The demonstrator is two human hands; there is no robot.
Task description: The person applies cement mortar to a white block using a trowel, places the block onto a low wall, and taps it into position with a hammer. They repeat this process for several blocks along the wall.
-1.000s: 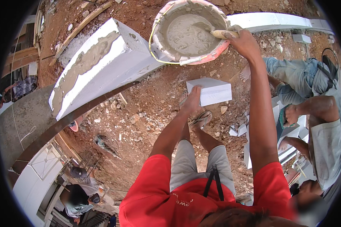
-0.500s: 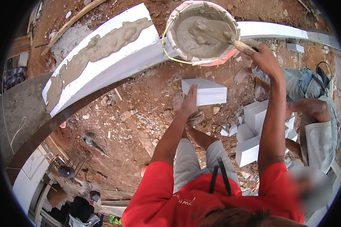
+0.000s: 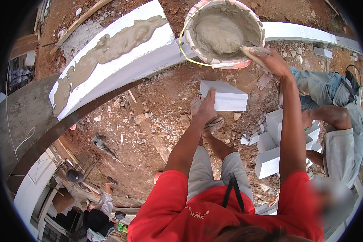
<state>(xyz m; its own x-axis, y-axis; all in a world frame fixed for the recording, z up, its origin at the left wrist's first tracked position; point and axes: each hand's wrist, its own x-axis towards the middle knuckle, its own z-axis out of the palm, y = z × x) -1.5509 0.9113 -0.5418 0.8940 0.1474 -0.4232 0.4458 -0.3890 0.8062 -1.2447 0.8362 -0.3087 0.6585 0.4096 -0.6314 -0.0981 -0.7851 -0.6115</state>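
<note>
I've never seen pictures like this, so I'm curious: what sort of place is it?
Probably an outdoor building site, judging by the bucket of wet-looking grey mortar, the curved white wall with more mortar along its top, and white blocks on stony dirt.

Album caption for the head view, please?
Left hand on a white block; right hand holds a wooden handle at a bucket of mortar.

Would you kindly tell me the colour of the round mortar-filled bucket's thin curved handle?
The thin curved handle is yellow with a whitish grip, clearest in the head view.
</note>
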